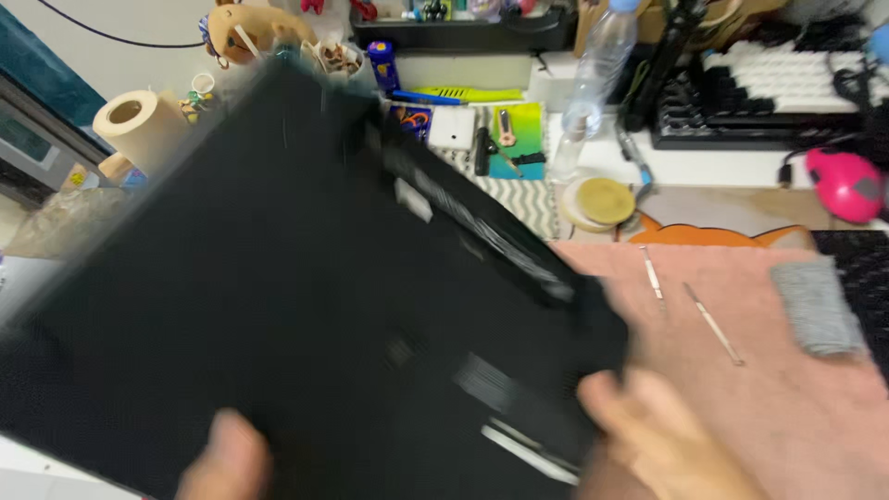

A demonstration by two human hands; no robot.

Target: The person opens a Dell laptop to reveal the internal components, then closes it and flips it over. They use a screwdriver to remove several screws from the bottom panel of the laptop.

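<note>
A large flat black device, like a closed laptop seen from its underside, fills the left and middle of the head view, blurred and tilted. My left hand grips its near edge at the bottom, only a thumb showing. My right hand holds its lower right corner over a pink mat. The rest of both hands is hidden under the device or cut off by the frame.
Two thin metal tools and a grey cloth roll lie on the mat. Behind stand a clear plastic bottle, a round wooden coaster, a keyboard, a pink mouse, a paper roll and a plush toy.
</note>
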